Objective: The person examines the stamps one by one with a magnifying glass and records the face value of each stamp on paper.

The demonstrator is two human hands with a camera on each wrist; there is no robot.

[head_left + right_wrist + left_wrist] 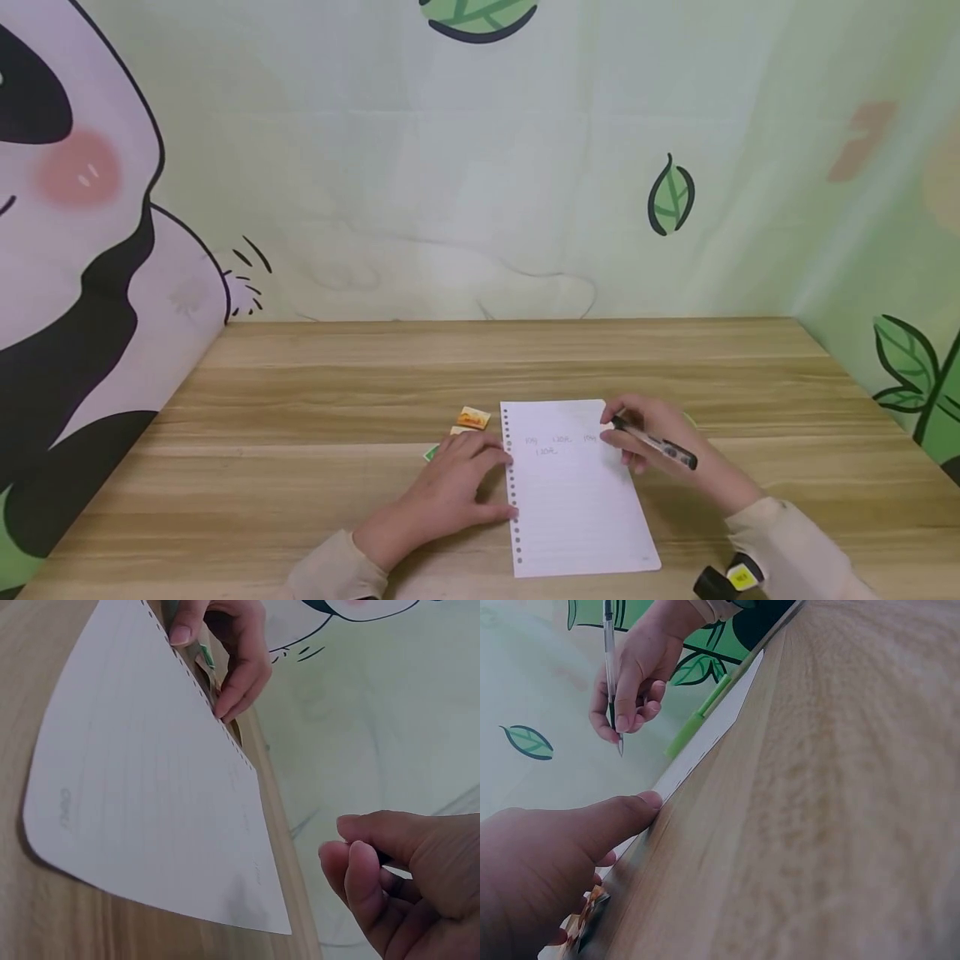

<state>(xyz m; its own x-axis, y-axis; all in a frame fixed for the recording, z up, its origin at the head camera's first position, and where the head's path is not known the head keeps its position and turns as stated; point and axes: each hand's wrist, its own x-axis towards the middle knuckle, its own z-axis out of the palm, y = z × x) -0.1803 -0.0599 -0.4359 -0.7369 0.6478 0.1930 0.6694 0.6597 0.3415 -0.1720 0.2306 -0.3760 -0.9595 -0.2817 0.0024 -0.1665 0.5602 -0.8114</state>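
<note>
A lined loose-leaf sheet (577, 517) lies on the table, with punched holes down its left side and short handwritten entries near its top. My left hand (453, 487) rests at the sheet's left edge, its thumb (641, 806) and fingertips touching that margin. In my right hand (652, 433) is a pen (663, 446) with a clear barrel and dark end, pinched between thumb and fingers. Seen from the left wrist, the pen's tip (620, 748) points down, raised off the surface. From the right wrist, the right hand (405, 877) mostly hides the pen.
Small printed cards or packets (474, 417) lie beside my left fingers, partly covered. A green pen-like item (694, 720) lies beyond the sheet, mostly hidden by my right hand in the head view. A wood-grain table (337, 375) meets a printed cloth backdrop (450, 183).
</note>
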